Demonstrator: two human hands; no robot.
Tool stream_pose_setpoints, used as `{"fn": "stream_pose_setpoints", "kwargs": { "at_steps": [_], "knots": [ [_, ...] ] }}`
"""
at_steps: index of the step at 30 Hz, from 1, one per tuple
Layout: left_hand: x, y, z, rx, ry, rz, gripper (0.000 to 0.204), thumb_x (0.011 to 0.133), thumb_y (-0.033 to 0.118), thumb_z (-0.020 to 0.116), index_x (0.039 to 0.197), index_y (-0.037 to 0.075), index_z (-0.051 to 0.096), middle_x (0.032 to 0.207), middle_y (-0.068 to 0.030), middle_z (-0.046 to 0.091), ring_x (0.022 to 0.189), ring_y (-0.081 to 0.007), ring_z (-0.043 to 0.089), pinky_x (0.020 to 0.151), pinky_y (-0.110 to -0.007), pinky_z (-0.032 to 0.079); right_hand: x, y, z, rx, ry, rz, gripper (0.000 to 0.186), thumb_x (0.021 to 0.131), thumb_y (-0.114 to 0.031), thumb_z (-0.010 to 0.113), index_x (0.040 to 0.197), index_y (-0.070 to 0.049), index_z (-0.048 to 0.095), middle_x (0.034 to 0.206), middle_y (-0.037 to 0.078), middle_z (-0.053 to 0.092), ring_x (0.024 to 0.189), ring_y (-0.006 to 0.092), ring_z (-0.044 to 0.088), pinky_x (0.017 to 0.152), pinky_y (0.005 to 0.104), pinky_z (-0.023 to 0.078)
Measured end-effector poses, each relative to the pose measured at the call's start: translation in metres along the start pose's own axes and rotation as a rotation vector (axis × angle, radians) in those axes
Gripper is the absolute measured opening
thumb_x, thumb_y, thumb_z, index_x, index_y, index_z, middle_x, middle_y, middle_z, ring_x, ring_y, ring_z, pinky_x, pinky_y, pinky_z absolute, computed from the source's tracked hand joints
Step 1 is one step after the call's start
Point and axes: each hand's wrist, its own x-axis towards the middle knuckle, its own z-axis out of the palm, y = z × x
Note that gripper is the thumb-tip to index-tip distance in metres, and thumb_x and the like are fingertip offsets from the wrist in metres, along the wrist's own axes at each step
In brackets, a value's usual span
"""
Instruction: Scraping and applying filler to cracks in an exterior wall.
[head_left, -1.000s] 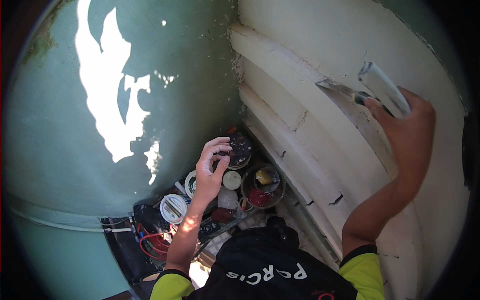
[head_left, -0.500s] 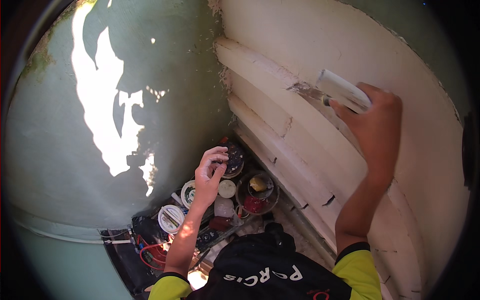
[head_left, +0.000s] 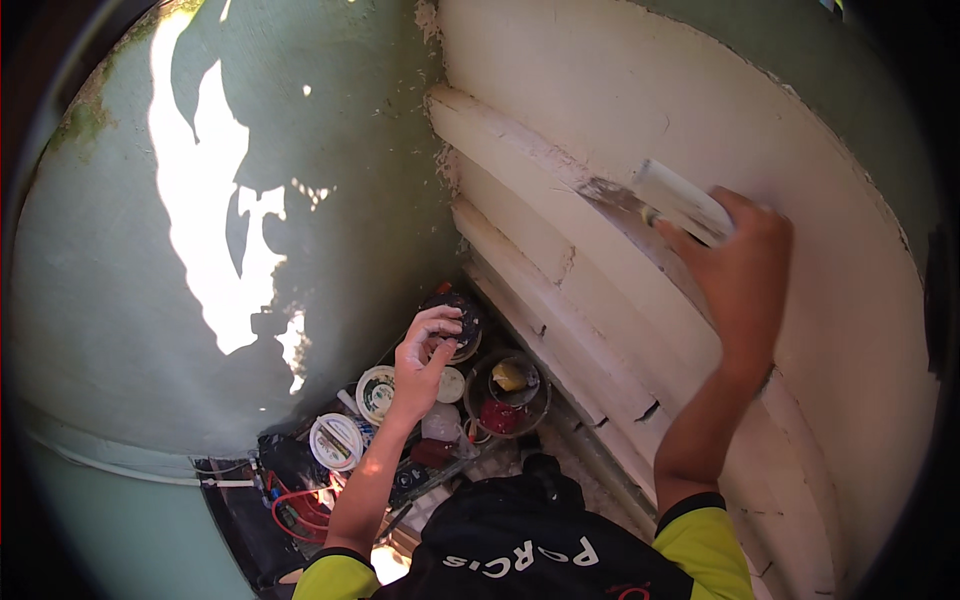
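In my right hand (head_left: 745,235) is a putty knife (head_left: 612,194), its smeared metal blade angled left against the upper ledge (head_left: 520,140) of the pale wall. The same grip holds a white, long, flat-sided piece (head_left: 685,200) above the knife; its exact kind is unclear. My left hand (head_left: 425,345) is raised over the supplies at the wall's foot, its fingers loosely bent and a little apart, with nothing visible in them. White dust coats those fingertips.
A greenish wall (head_left: 330,120) meets the ledged wall in a corner. Below stand a dark paint-spattered bucket (head_left: 462,315), a round basin (head_left: 540,410) holding a red container, and white round tubs (head_left: 336,440). Red tubing (head_left: 290,515) and a white pipe (head_left: 150,475) lie lower left.
The view has shifted slightly. My right hand has moved a little down and left with the putty knife and white piece. My left fingers have curled a bit more.
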Motion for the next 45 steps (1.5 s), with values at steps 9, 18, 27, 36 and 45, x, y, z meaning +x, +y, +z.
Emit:
{"fn": "stream_pose_setpoints", "kwargs": {
  "at_steps": [9,18,27,36,45],
  "knots": [
    [0.006,0.021,-0.009,0.090,-0.014,0.018,0.014,0.088,-0.003,0.055,0.100,0.001,0.061,0.123,-0.0094,0.055,0.103,-0.0129,0.054,0.082,-0.026,0.043,0.009,-0.007,0.034,-0.124,0.099,-0.009,0.035,0.067,-0.024,0.084,0.084,0.003,0.070,0.073,0.022,0.065,0.065,0.0336,0.063,0.069,0.0380,0.051],
    [-0.008,0.017,0.005,0.075,-0.056,-0.038,0.015,0.088,0.000,0.056,0.102,0.003,0.062,0.121,-0.0084,0.056,0.107,-0.0142,0.055,0.084,-0.027,0.044,0.004,-0.027,0.008,-0.230,0.067,0.064,0.033,0.066,-0.022,0.085,0.083,0.002,0.070,0.071,0.020,0.066,0.060,0.0313,0.062,0.067,0.0357,0.051],
    [-0.006,0.009,0.015,0.020,-0.092,-0.070,0.016,0.087,-0.001,0.055,0.101,0.003,0.062,0.119,-0.0075,0.058,0.109,-0.0162,0.056,0.087,-0.029,0.045,0.004,-0.023,0.009,-0.179,0.006,0.113,0.034,0.066,-0.022,0.084,0.088,0.002,0.072,0.071,0.018,0.068,0.064,0.0315,0.064,0.071,0.0384,0.052],
    [-0.016,0.008,0.011,0.022,-0.118,-0.044,0.019,0.084,-0.006,0.054,0.099,0.003,0.062,0.119,-0.0077,0.057,0.107,-0.0158,0.056,0.088,-0.029,0.045,0.007,-0.022,0.027,-0.114,0.024,0.032,0.036,0.065,-0.023,0.084,0.084,0.003,0.069,0.074,0.021,0.065,0.068,0.0326,0.065,0.071,0.0365,0.051],
    [-0.034,-0.002,-0.008,0.030,-0.021,-0.075,0.018,0.084,-0.006,0.053,0.098,0.002,0.060,0.114,-0.0081,0.058,0.103,-0.0162,0.057,0.086,-0.029,0.044,0.021,-0.034,0.016,-0.196,-0.064,0.063,0.039,0.065,-0.025,0.085,0.090,0.001,0.072,0.081,0.023,0.066,0.071,0.0340,0.064,0.072,0.0377,0.052]
  ]
}}
